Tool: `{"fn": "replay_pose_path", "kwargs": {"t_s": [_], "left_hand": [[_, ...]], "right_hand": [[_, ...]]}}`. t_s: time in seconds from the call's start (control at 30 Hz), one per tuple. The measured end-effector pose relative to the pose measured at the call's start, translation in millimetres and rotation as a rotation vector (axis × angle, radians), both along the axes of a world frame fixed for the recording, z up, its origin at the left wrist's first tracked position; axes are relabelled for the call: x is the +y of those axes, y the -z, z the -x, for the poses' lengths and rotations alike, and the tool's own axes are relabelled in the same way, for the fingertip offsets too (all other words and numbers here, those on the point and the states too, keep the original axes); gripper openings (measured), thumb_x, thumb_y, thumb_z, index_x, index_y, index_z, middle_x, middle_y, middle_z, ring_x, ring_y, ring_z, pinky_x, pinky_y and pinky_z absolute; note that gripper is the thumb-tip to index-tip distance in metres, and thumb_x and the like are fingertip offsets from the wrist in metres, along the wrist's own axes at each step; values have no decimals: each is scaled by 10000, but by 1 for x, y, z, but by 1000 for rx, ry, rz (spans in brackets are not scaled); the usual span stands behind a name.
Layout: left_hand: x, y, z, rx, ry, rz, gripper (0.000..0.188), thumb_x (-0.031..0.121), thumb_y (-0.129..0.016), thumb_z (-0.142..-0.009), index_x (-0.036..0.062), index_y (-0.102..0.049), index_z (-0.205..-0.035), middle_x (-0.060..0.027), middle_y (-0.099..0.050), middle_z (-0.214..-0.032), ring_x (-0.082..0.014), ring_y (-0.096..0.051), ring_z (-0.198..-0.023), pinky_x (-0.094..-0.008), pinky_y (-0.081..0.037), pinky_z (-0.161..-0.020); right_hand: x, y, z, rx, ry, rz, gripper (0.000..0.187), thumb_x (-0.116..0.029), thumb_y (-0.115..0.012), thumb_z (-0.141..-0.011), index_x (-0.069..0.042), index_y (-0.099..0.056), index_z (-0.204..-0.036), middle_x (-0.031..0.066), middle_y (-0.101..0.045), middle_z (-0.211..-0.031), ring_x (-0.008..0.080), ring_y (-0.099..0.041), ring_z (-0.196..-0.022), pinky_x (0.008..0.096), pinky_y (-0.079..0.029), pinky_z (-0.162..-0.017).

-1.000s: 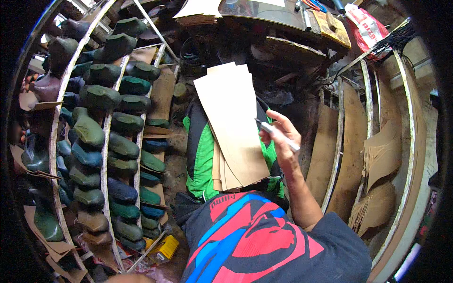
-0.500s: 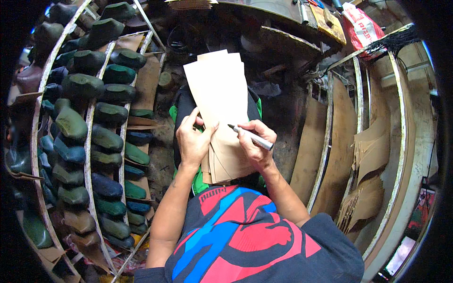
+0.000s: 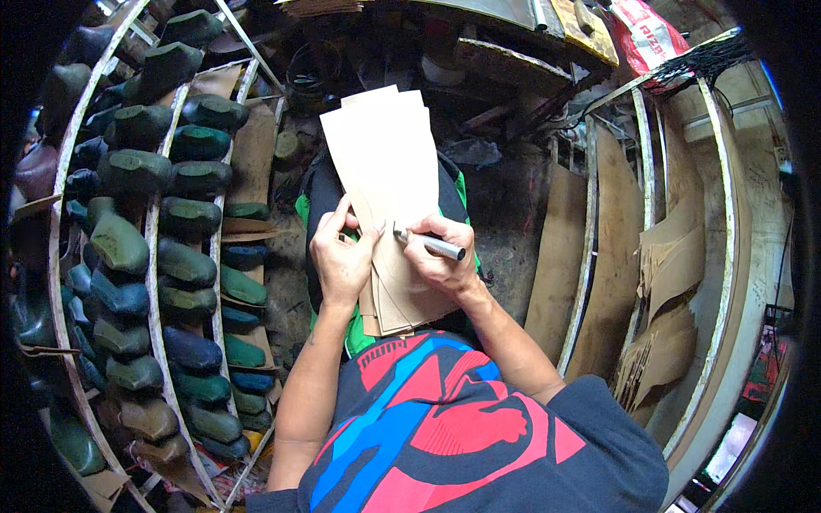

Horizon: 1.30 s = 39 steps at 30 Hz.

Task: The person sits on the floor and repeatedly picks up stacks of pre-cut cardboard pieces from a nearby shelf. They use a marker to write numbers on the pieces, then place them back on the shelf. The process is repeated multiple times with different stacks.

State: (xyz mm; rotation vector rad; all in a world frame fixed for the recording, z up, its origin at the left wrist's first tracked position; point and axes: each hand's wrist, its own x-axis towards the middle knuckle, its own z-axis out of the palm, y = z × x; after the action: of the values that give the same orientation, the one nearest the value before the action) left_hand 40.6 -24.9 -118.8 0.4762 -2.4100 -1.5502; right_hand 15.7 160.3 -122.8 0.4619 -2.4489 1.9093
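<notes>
Several cream-coloured card sheets [image 3: 389, 162] lie stacked on my lap, slightly fanned, the upper part washed out by light. My left hand [image 3: 339, 256] grips their left edge, thumb on top and fingers bent at the side. In my right hand [image 3: 445, 256] is a grey marker pen [image 3: 440, 245], its dark tip pointing left, close to my left thumb. Whether the tip touches the card I cannot make out. A thin curved line shows on the lower part of the top sheet.
At left, a rack [image 3: 154, 248] holds rows of green, blue and brown shoe lasts [image 3: 120, 244]. Large brown boards [image 3: 617, 256] and bundles of thin sheets [image 3: 676, 261] stand in a rack at right. A workbench [image 3: 492, 12] and a red-and-white bag [image 3: 647, 36] are at the far side.
The whole view has shifted a little. My right hand has brought the marker tip further left over the sheets, closer to my left thumb. My left hand keeps its hold.
</notes>
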Motion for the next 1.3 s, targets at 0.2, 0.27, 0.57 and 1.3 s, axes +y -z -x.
{"fn": "replay_pose_path", "kwargs": {"t_s": [0.2,0.27,0.57,1.3], "left_hand": [[1,-4,1,13,2,23,624,62,-889,-779,0,-682,-1365,14,-608,-903,-11,-466,-612,-191,-409,-538],[0,-9,-1,13,-9,-48,620,20,-863,-783,-3,-673,-1373,6,-637,-916,-8,-493,-635,-186,-421,-551],[-47,-38,-34,44,-65,-142,633,-60,-713,-860,-101,-529,-1464,4,-686,-809,-8,-504,-637,-180,-419,-600],[-75,-37,-41,267,-242,-492,529,6,-623,-969,-86,-458,-1463,-195,-768,-1043,-168,-721,-895,-259,-545,-833]], "right_hand": [[-2,-1,0,-26,50,20,99,-61,-713,-860,25,-716,-910,4,-677,-750,46,-586,-675,232,-464,-579],[1,-5,-2,-46,55,92,87,-55,-705,-865,22,-718,-905,6,-680,-752,50,-585,-675,226,-458,-580],[25,-25,-16,-129,164,190,97,-61,-686,-948,31,-716,-959,65,-720,-817,81,-647,-710,243,-526,-661],[-13,-33,-16,351,6,-482,543,-279,-823,-870,-46,-609,-1311,278,-667,-1217,458,-592,-1240,541,-438,-1088]]}}
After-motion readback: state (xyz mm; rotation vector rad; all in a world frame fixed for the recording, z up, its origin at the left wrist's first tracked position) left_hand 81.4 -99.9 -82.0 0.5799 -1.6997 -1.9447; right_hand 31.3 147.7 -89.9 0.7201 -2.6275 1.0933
